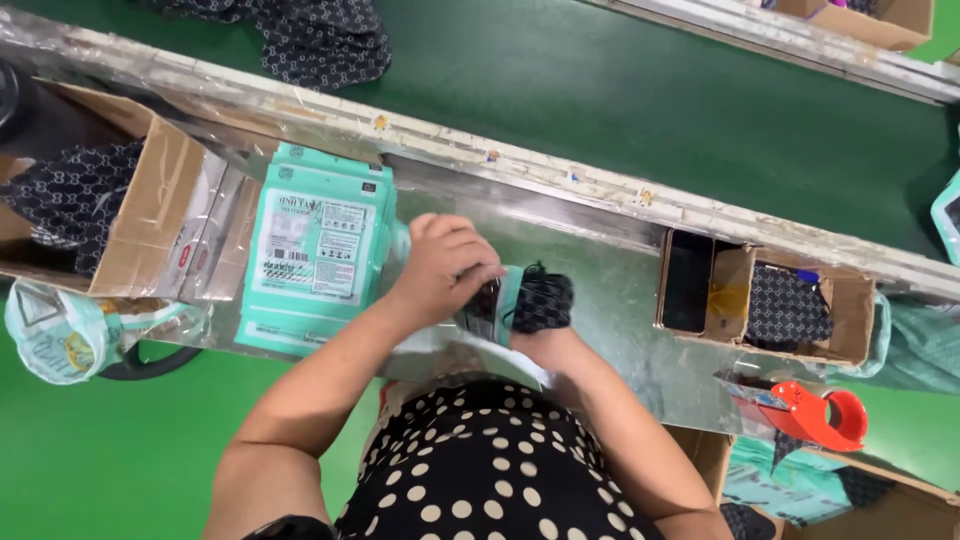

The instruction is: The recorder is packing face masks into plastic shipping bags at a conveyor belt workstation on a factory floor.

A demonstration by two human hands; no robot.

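Note:
My left hand (445, 265) and my right hand (545, 340) meet over the metal worktop (620, 300), both gripping a mint-green packet (505, 295) and a black patterned cloth item (545, 298). The black item sits at the packet's open end; how far in it lies I cannot tell. My right hand is mostly hidden under the cloth. A stack of flat mint-green packets (315, 250) lies just left of my left hand.
A cardboard box (150, 210) at left holds more black patterned items (70, 195). A smaller box (850, 320) at right holds a phone (687, 280) and black cloth. A red tape dispenser (815, 412) lies at right. A green conveyor belt (600, 90) runs beyond the worktop.

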